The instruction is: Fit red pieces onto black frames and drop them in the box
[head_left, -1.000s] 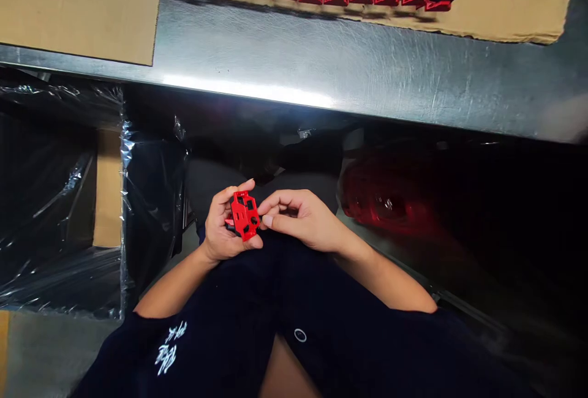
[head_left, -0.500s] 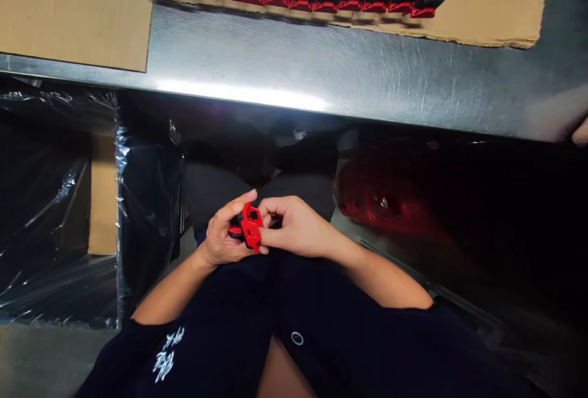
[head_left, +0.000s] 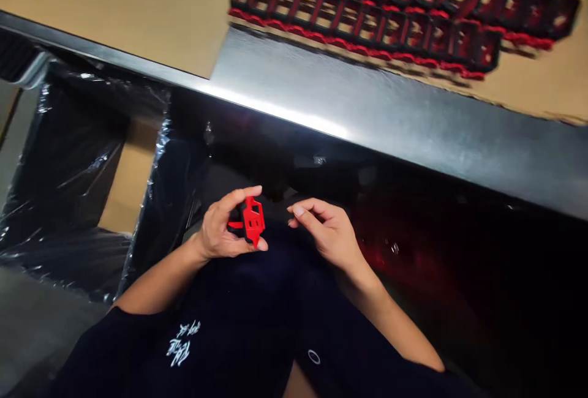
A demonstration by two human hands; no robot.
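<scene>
My left hand (head_left: 221,226) is closed round a small red and black plastic part (head_left: 250,220), held over my lap between thumb and fingers. A short way to the right, my right hand (head_left: 324,229) hovers with its fingers loosely curled and apart, holding nothing. It does not touch the part. On the metal table (head_left: 367,110) above, rows of several red and black parts (head_left: 390,18) of the same kind stand on brown cardboard (head_left: 138,6).
A cardboard box lined with black plastic film (head_left: 68,171) stands at the left below the table edge. A dark bag of red parts (head_left: 404,245) lies to the right of my lap, dim and hard to make out. Grey floor shows at bottom left.
My right hand has let go of the red part and drawn off to the right; the left hand keeps hold. The view has swung and tilted, so more of the rows shows.
</scene>
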